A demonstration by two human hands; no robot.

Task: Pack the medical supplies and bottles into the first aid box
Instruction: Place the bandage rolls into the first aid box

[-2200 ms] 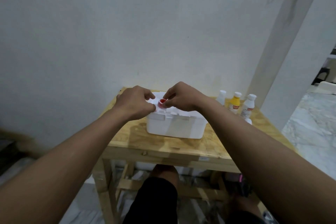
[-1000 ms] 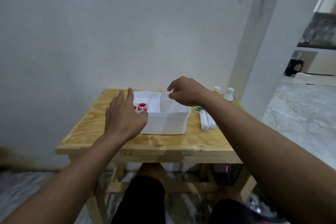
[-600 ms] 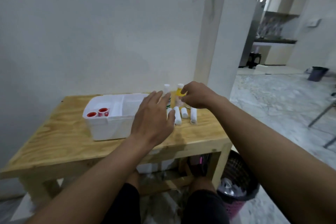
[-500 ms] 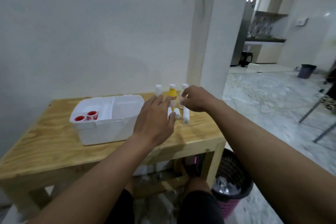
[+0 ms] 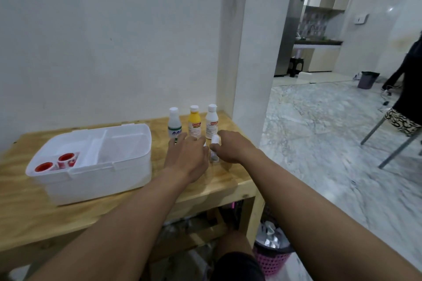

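Observation:
The white first aid box (image 5: pixel 127 166) stands open on the left of the wooden table (image 5: pixel 29 219), with two red-cored tape rolls (image 5: pixel 56 163) in its left compartment. Three bottles stand behind my hands: a clear one with a green label (image 5: pixel 174 124), a yellow one (image 5: pixel 194 123) and a white one (image 5: pixel 211 123). My left hand (image 5: pixel 186 158) lies palm down, fingers spread, over white bandage rolls that it mostly hides. My right hand (image 5: pixel 231 149) curls its fingers and thumb around one white bandage roll (image 5: pixel 214 140) lying on the table.
A white wall and a pillar (image 5: pixel 249 52) stand close behind the table's far right corner. A pink waste basket (image 5: pixel 271 255) sits on the floor under the table's right end. A chair (image 5: pixel 397 130) with dark clothing stands at the far right.
Both hands left the box and moved right to the bandage rolls in front of the bottles. My view swung right. The right hand's fingers have closed around a roll.

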